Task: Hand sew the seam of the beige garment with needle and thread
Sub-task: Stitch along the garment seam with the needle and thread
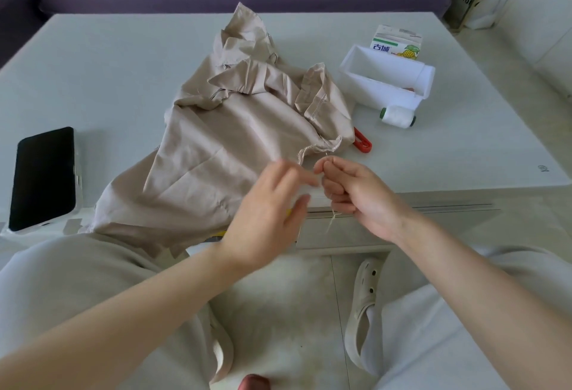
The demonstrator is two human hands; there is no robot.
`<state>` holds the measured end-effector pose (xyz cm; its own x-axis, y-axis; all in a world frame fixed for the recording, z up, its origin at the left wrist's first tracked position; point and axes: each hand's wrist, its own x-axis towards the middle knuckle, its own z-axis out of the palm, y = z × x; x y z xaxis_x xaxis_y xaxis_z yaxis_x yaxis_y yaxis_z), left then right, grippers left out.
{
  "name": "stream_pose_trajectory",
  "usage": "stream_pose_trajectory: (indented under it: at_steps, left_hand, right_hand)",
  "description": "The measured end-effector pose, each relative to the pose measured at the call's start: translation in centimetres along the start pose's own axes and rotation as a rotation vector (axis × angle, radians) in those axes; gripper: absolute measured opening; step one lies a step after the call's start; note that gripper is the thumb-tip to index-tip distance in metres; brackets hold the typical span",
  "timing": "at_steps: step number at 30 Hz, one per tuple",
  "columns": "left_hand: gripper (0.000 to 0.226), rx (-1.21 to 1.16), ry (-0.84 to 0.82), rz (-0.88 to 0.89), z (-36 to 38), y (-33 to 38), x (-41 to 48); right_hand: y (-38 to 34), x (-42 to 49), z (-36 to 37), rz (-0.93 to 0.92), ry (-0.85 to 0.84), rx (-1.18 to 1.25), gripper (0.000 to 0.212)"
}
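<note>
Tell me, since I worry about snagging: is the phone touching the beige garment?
Apart. The head view shows a bare strip of table between the phone and the nearest edge of the beige garment.

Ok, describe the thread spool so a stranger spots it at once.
On the right of the pale grey table sits an open white rectangular plastic box. Just in front of it lies the white thread spool on its side. It is the only cylinder there, with green ends.

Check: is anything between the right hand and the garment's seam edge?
Nothing visible is. The right hand pinches thread right next to the garment's raw edge. The left hand, blurred, is beside it, and the red tool lies off to the side.
</note>
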<state>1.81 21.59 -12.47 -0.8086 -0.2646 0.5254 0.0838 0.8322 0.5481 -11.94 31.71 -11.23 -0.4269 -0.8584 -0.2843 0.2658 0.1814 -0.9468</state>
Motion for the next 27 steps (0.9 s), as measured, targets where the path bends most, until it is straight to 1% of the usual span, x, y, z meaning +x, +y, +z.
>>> stream_pose_trajectory:
  at_steps: [2, 4, 7, 10, 13, 15, 18, 21, 27]
  left_hand:
    - [0.023, 0.053, 0.055, -0.183, -0.1, -1.0, 0.8]
    - [0.021, 0.131, 0.039, -0.253, 0.0, -2.0, 1.3]
    - [0.007, 0.170, 0.047, -0.222, 0.0, -2.3, 1.7]
    - [0.019, 0.138, 0.031, -0.185, 0.2, -1.6, 1.6]
    - [0.023, 0.115, -0.003, -0.125, 0.5, -0.5, 1.2]
    - [0.022, 0.114, -0.057, -0.081, 0.7, 0.0, 0.7]
    - [0.017, 0.033, -0.196, -0.050, 1.1, 0.4, 0.0]
    - [0.020, 0.019, -0.305, 0.027, 1.5, 0.5, -0.7]
    - [0.023, -0.001, -0.379, 0.059, 1.6, 0.4, -1.2]
  right_hand:
    - [0.0, -0.2, -0.1, -0.002, -0.008, 0.019, 0.022]
    - [0.0, -0.4, -0.1, 0.004, -0.038, 0.030, 0.022]
    - [0.0, -0.5, -0.4, -0.008, -0.028, 0.031, 0.022]
    - [0.0, -0.4, -0.9, -0.032, 0.053, 0.000, 0.023]
    - [0.4, -0.2, -1.1, -0.046, 0.163, -0.210, 0.026]
    - [0.8, -0.1, -1.2, -0.065, 0.201, -0.337, 0.028]
    - [1.3, 0.3, -1.2, -0.121, 0.235, -0.492, 0.028]
    - [1.5, 0.5, -1.2, -0.158, 0.274, -0.614, 0.027]
    - [1.8, 0.2, -0.8, -0.221, 0.275, -0.793, 0.024]
